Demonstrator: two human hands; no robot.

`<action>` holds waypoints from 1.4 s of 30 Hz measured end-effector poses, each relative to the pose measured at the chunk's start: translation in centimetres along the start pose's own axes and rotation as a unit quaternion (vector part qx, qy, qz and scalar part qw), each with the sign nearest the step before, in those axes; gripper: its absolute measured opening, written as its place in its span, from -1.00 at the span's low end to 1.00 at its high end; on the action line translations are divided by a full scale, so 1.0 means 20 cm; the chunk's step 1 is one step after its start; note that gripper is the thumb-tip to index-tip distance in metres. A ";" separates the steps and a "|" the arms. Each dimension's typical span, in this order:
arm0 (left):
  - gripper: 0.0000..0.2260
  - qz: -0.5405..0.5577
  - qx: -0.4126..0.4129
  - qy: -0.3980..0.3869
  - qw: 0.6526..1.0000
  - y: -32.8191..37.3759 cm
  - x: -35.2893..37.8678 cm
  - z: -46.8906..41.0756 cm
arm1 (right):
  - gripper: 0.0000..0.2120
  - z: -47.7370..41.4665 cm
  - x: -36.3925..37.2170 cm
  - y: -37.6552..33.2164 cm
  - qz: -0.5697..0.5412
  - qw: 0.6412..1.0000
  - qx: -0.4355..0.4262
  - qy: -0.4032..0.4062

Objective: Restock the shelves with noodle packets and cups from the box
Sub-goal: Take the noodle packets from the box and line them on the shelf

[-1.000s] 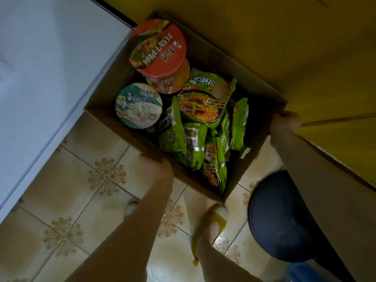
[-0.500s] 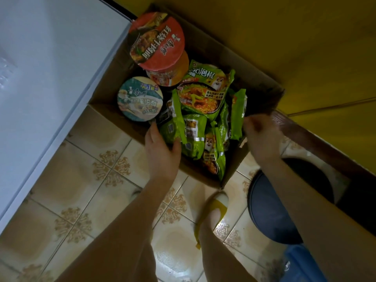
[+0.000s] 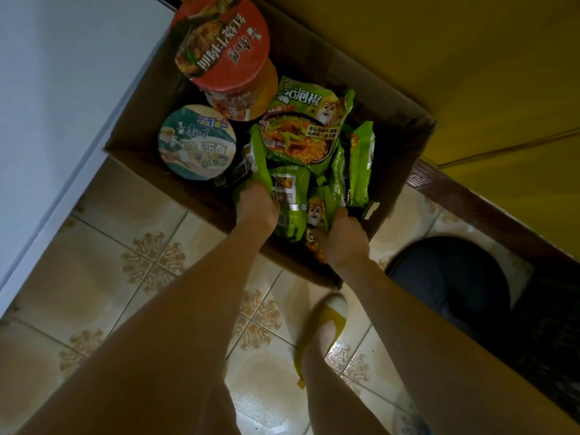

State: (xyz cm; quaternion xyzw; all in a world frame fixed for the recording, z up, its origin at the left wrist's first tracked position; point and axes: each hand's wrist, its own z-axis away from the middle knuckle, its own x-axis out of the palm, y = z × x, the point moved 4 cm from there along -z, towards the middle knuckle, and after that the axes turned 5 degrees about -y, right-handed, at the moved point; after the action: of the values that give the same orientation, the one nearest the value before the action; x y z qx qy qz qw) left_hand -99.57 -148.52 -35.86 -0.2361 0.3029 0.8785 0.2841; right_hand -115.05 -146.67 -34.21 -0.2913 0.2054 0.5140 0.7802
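Both arms reach straight down, hands in the green noodle packets point(image 3: 301, 133) at the near side of the cardboard box point(image 3: 314, 64) on the tiled floor point(image 3: 110, 246).
The left hand point(image 3: 257, 205) curls its fingers round a packet's edge. The right hand point(image 3: 342, 237) is wedged at the box's near right corner, fingers buried, grip impossible to tell. Two noodle cups, red-lidded point(image 3: 222, 48) and teal-lidded point(image 3: 196, 141), fill the far left. A white cabinet point(image 3: 62, 89) hems the box left, a yellow wall point(image 3: 470, 58) behind.
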 end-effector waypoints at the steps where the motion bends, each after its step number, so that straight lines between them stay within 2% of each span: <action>1: -0.77 -0.010 0.007 0.005 1.000 -0.01 -0.01 -0.01 | -0.65 0.01 0.00 0.00 -0.004 1.000 -0.004 0.009; 9: -0.80 -0.010 0.002 0.047 0.999 -0.03 -0.22 0.19 | -0.76 0.17 -0.12 -0.06 -0.006 0.998 -0.025 0.057; 16: -0.85 -0.009 0.094 0.096 0.991 0.05 -0.56 0.62 | -0.76 0.49 -0.41 -0.15 -0.008 0.994 -0.008 0.110; 23: -0.89 0.063 0.147 0.156 0.975 0.06 -1.01 1.09 | -0.81 0.92 -0.65 -0.40 -0.022 0.986 -0.044 0.161; 27: -0.86 0.095 0.185 0.186 0.960 0.04 -1.31 1.38 | -0.76 1.19 -0.75 -0.61 -0.054 0.976 -0.097 0.187; 31: -0.66 0.110 0.196 0.230 0.947 0.00 -1.56 1.67 | -0.83 1.44 -0.84 -0.81 -0.080 0.967 -0.159 0.183; 36: -0.90 0.157 0.184 0.281 0.929 -0.10 -1.76 2.04 | -0.80 1.72 -0.96 -1.03 -0.066 0.948 -0.246 0.193; 40: -0.90 0.181 0.182 0.357 0.898 -0.17 -1.88 2.36 | -0.83 1.96 -1.02 -1.16 -0.058 0.927 -0.331 0.168; 42: -0.89 0.200 0.153 0.396 0.883 -0.23 -1.92 2.53 | -0.86 2.07 -1.03 -1.23 -0.045 0.918 -0.361 0.156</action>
State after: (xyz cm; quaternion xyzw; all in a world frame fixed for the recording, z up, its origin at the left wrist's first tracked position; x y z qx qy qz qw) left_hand -81.00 -125.54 20.44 -0.4522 0.5617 0.6928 -0.0090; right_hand -99.47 -140.58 15.30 -0.6388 0.1118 0.4658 0.6021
